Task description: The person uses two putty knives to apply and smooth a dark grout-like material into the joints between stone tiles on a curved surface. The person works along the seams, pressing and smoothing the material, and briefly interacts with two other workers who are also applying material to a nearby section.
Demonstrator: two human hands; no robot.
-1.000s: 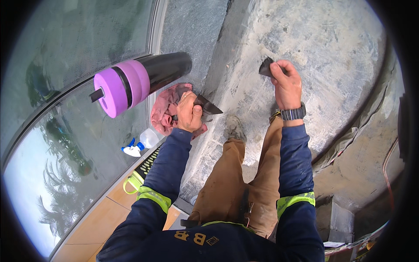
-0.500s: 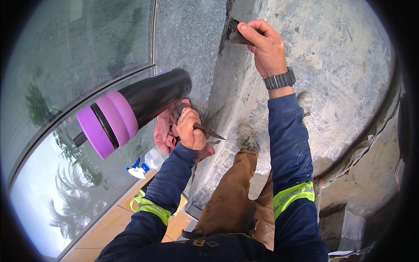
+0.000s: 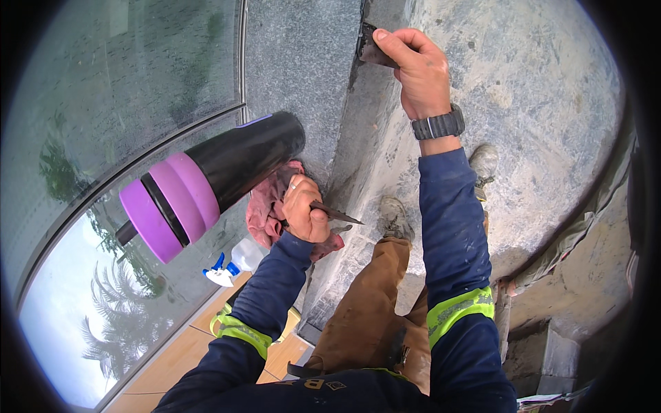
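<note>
My right hand (image 3: 420,79) pinches a dark flat blade (image 3: 375,51) against a dark joint along the grey ledge at the upper middle. My left hand (image 3: 303,206) is closed on another dark, pointed blade (image 3: 339,215) and sits over a crumpled pink rag (image 3: 260,219). Just above and left of that hand lies a black cylinder (image 3: 248,151) with thick purple rings (image 3: 177,193) at one end. A translucent spray bottle (image 3: 244,256) with a blue and white trigger lies below the rag.
A wet, reflective glass pane (image 3: 103,103) in a metal frame runs along the left. Pale, dusty concrete (image 3: 523,103) fills the right, ending in a curved edge. My boots (image 3: 392,217) stand on it. Wooden panels (image 3: 206,316) show at lower left.
Since a second ago my right hand has moved up and left onto the joint with its blade. My left hand and the things around it appear lower in the picture.
</note>
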